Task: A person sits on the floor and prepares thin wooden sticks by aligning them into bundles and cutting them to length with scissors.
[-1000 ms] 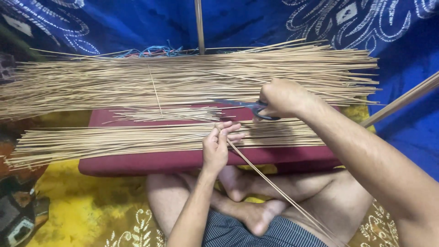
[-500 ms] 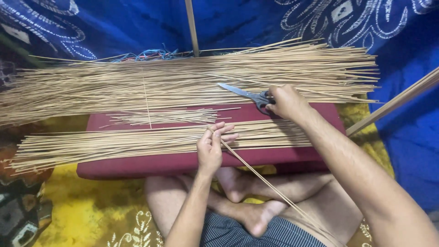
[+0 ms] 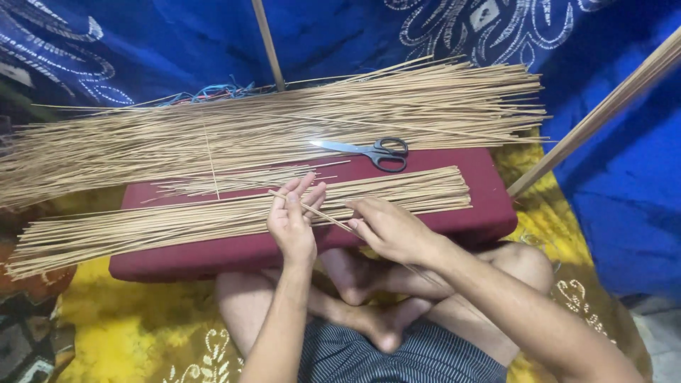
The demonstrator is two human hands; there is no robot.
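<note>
Black-handled scissors now set down, both hands on stick

**Sticks, scissors and cushion: where each lies**

A cushion lies across the person's crossed legs. On its near half rests a long bundle of sticks, overhanging its left end. Scissors lie on its far edge, right of centre. Behind them a larger heap of sticks stretches left to right. A pole slants at the right.

Arms: bare, no sleeves, no watch or bands
Left hand: no rings or gloves
Right hand: likewise unadorned
Shorts: dark, thin pale stripes
Feet: bare
</note>
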